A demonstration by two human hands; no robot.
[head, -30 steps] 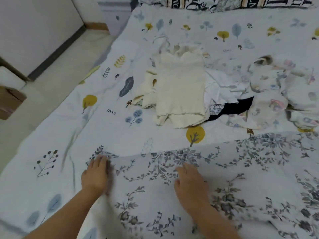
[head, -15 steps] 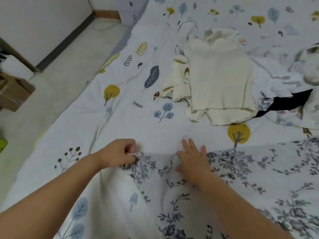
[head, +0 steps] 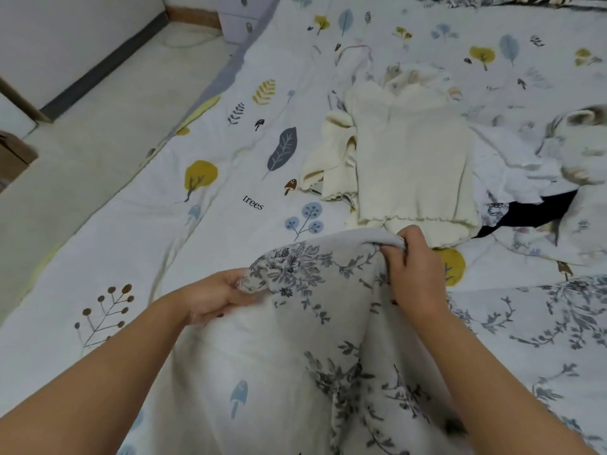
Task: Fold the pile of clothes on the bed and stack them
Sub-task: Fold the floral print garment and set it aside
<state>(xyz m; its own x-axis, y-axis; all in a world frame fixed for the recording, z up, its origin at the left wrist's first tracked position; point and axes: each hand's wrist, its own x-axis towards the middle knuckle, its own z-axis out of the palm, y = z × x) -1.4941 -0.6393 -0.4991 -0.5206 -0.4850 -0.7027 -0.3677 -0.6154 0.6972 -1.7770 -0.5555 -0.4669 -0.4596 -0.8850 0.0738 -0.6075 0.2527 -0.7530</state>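
Both hands (head: pixel 213 295) (head: pixel 415 274) gripping floral garment (head: pixel 312 339) edge

Your hands: two, left hand (head: pixel 216 295) and right hand (head: pixel 415 274). Both grip one grey-floral garment (head: pixel 328 339) at bed's near edge. One bed (head: pixel 230 224). Cream knit tops (head: pixel 410 159): two, overlapping, mid-bed. One white garment (head: pixel 512 172), one black garment (head: pixel 525 215), one pastel-print heap (head: pixel 584 192) toward bed's right edge; pieces in heap cannot be counted. One cardboard box (head: pixel 13 156) on floor (head: pixel 98 126).
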